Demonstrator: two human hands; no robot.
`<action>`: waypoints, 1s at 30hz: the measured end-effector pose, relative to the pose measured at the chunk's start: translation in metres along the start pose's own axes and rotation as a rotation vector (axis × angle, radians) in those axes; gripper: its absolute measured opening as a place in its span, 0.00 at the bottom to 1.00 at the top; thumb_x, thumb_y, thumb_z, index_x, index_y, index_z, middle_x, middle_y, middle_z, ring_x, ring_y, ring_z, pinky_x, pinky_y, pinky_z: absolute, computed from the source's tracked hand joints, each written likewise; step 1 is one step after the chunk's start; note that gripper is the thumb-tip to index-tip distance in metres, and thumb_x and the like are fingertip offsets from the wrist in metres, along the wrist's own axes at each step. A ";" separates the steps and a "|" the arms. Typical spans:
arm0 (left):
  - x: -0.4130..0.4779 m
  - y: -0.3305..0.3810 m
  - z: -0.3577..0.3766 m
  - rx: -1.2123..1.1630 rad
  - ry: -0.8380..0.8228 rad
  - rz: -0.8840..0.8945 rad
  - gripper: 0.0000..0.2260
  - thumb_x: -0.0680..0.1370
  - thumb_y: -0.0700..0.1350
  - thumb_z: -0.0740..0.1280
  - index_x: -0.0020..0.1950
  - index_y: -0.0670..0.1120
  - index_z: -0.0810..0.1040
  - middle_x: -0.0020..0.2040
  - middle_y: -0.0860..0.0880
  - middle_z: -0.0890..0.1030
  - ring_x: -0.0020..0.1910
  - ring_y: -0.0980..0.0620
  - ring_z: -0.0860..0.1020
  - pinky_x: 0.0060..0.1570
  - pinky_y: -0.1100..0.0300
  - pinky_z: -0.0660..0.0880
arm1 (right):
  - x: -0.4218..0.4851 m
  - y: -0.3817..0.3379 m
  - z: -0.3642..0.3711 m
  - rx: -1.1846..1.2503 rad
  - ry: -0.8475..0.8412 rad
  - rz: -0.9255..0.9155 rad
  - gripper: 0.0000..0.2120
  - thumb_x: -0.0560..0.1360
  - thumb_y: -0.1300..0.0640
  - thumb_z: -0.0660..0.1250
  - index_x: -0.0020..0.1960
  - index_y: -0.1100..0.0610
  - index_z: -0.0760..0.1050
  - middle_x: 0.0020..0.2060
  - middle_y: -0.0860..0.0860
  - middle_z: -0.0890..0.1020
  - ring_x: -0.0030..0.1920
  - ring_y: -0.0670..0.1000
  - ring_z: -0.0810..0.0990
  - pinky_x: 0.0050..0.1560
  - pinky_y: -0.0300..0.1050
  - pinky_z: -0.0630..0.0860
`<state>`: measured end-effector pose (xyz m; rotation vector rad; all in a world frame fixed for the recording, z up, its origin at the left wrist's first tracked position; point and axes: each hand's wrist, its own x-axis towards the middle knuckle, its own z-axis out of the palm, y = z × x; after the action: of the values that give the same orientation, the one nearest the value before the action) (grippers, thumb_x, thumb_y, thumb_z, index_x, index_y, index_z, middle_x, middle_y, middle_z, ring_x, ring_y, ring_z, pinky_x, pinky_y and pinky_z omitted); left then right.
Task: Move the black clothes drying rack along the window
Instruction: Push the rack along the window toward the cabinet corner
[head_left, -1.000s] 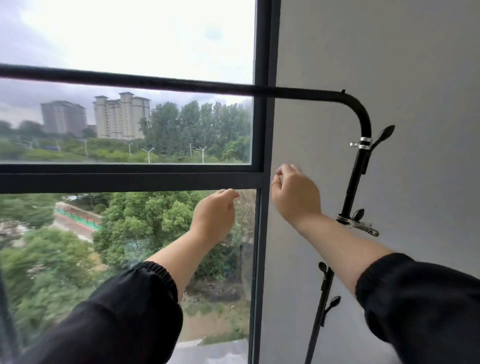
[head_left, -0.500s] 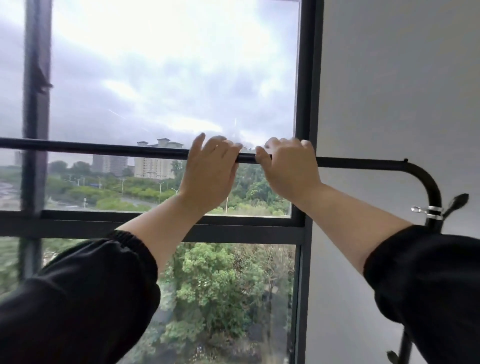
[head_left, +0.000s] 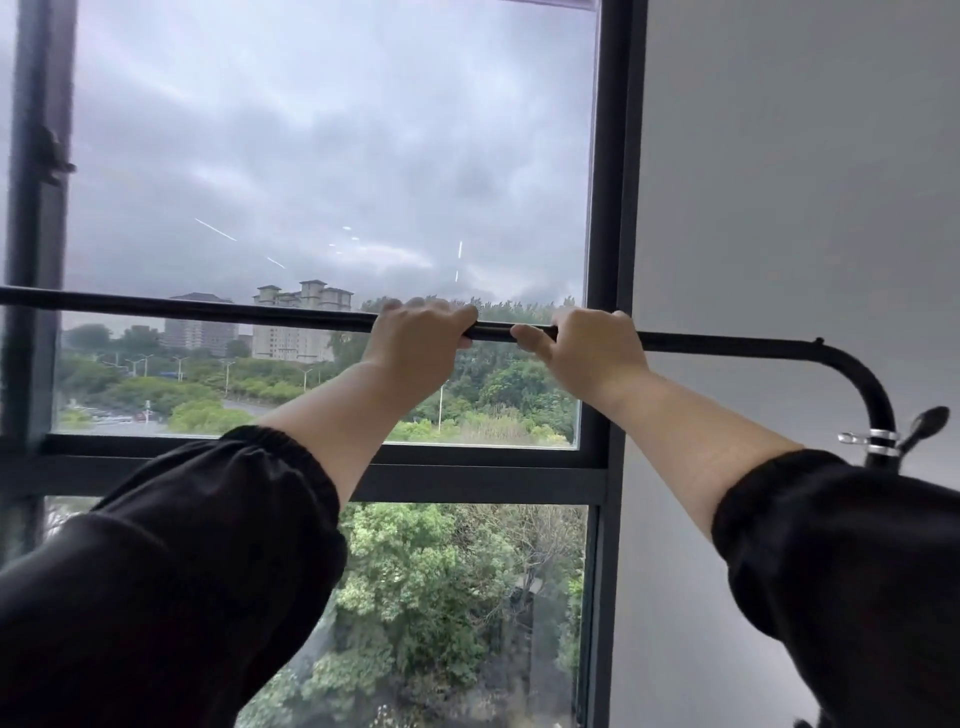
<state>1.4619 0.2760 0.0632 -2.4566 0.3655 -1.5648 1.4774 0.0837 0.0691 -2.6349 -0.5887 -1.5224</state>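
Two hands grip the top rail (head_left: 234, 313) of the black clothes drying rack, which runs level across the window (head_left: 332, 208) at about the height of the distant rooftops. The left hand (head_left: 415, 338) wraps the rail from above, fingers curled over and closed around the tube. The right hand (head_left: 587, 345) sits just beside it, near the window frame (head_left: 613, 234), fingers likewise closed around the same rail and thumb tucked beneath. A short bare stretch of tube shows between them. To the right the rail bends downward into an upright (head_left: 878, 410), where a metal clamp with a wing knob (head_left: 883, 441) sits against the grey wall (head_left: 779, 208); the rack's feet are out of view.

Handling, as judged from the thin steel tubing: the rack is likely light and stiff, yet tall and so prone to tipping or swaying if pushed only at the top. The painted tube looks smooth and may slip under a loose hold. A close two-handed grip gives firm control of direction; a wider spacing, or one hand lower on the upright, would better resist twisting.
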 end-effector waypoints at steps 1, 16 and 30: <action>0.002 0.001 0.004 -0.010 -0.006 -0.010 0.06 0.81 0.43 0.57 0.55 0.45 0.71 0.44 0.46 0.80 0.42 0.47 0.78 0.52 0.53 0.71 | -0.001 0.001 0.002 -0.006 0.007 0.004 0.36 0.62 0.26 0.35 0.31 0.55 0.64 0.23 0.50 0.70 0.25 0.52 0.71 0.50 0.51 0.69; 0.026 0.034 0.008 -0.065 -0.103 -0.034 0.10 0.82 0.48 0.55 0.58 0.47 0.72 0.47 0.46 0.79 0.47 0.45 0.78 0.56 0.50 0.73 | -0.006 0.038 0.009 0.008 0.128 0.113 0.39 0.61 0.23 0.30 0.27 0.54 0.62 0.22 0.47 0.65 0.26 0.51 0.68 0.53 0.52 0.65; 0.023 0.008 0.002 0.016 -0.260 -0.263 0.11 0.81 0.47 0.56 0.59 0.47 0.74 0.47 0.46 0.80 0.44 0.48 0.77 0.45 0.58 0.72 | 0.031 0.019 0.039 0.152 0.011 0.029 0.34 0.71 0.29 0.48 0.41 0.58 0.75 0.30 0.48 0.75 0.32 0.50 0.74 0.64 0.55 0.63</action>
<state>1.4727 0.2608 0.0794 -2.7400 -0.0141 -1.3003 1.5301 0.0843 0.0775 -2.5097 -0.6347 -1.4229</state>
